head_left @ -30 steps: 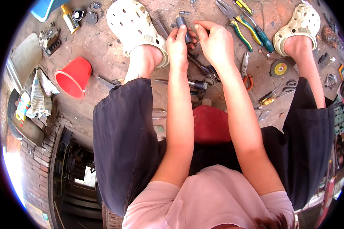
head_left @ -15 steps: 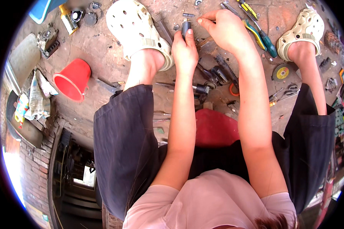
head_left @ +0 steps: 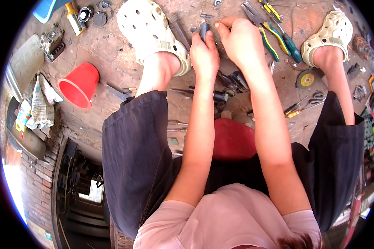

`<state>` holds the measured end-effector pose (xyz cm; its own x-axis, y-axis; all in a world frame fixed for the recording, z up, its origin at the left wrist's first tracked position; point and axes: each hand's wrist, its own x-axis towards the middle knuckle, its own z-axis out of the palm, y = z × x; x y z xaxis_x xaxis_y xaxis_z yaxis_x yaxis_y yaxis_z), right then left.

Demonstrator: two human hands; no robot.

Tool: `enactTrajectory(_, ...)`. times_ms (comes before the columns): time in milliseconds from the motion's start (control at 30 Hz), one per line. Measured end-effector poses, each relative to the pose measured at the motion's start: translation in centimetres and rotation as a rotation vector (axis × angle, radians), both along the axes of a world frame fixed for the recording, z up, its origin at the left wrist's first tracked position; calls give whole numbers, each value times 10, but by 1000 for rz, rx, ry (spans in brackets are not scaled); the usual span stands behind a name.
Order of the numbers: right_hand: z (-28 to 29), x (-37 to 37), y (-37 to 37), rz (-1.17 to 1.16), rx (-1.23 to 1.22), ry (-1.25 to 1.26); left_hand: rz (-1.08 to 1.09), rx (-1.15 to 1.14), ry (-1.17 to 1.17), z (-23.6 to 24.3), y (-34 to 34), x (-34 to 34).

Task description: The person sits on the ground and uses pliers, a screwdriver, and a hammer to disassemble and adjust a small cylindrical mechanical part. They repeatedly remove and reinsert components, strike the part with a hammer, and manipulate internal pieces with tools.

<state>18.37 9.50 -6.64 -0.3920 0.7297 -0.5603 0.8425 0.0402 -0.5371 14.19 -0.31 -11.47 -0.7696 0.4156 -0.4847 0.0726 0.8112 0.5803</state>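
Between its thumb and fingers, my left hand (head_left: pixel 204 58) grips a small dark cylindrical part (head_left: pixel 204 29) with a metallic tip, held upright near the top of the view. Just to the right of that part, my right hand (head_left: pixel 243 43) is closed, thumb and forefinger pinched together at the level of the tip. Whatever sits in that pinch is too small to name. A short dark piece (head_left: pixel 206 16) lies on the ground just beyond the cylinder. Pliers with green and yellow handles (head_left: pixel 269 45) rest to the right of my right hand.
A green-handled screwdriver (head_left: pixel 294 50) lies beside the pliers. Scattered dark metal parts (head_left: pixel 222 96) lie under my forearms. A grinding disc (head_left: pixel 306 79) and scissors (head_left: pixel 317 98) are at right. A red bucket (head_left: pixel 81 85) tips over at left. My clogs (head_left: pixel 147 31) flank the work.
My right hand has drawn a little toward me, uncovering more of the pliers. My left hand and the dark cylinder have shifted slightly right in view, and the grip is kept.
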Motion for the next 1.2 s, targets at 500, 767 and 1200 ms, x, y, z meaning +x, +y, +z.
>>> enactTrajectory(500,37,26,28,-606,-259,502,159,788,-430,26,7,1)
enactTrajectory(767,192,33,26,-596,-220,874,-65,1152,-364,177,52,-3)
enactTrajectory(1200,393,112,-70,-274,-136,1104,-275,1286,-396,372,-56,60)
